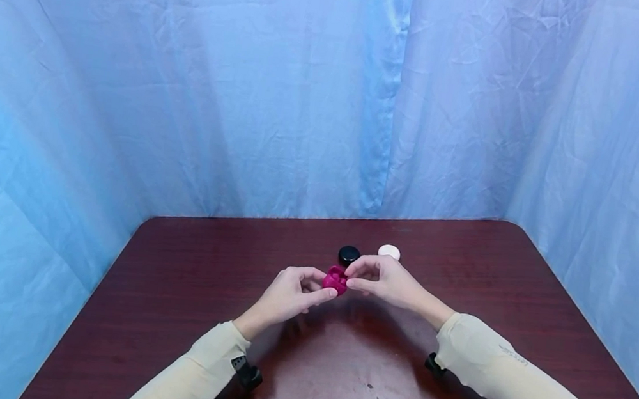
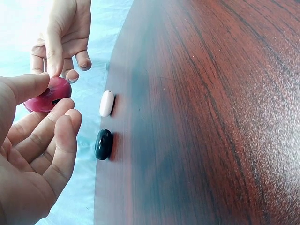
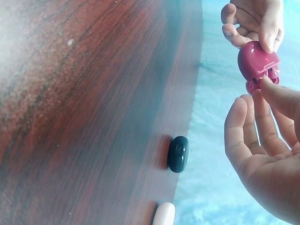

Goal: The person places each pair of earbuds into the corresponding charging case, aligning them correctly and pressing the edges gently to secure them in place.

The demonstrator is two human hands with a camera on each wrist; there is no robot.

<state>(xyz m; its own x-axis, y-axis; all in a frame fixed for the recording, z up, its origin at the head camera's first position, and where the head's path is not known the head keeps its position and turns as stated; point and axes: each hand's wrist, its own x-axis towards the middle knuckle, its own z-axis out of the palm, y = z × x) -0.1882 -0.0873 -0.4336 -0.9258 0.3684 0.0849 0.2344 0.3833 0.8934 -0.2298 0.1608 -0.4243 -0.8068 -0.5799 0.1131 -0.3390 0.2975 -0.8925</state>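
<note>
A glossy magenta earbud case (image 1: 334, 284) is held up over the table with its lid raised. My left hand (image 1: 290, 294) grips the case body between thumb and fingers. From the other side, my right hand (image 1: 391, 282) reaches to the open mouth of the case. In the right wrist view, its thumb and index finger pinch at a magenta earbud (image 3: 252, 86) at that opening, partly hidden by the fingertips. The other right fingers are loosely bent.
On the dark red-brown wood table (image 1: 183, 295), a black case (image 1: 349, 255) lies just beyond the hands. A white case (image 1: 389, 251) is to its right, behind the right hand. Blue curtains (image 1: 295, 94) hang along the back and both sides.
</note>
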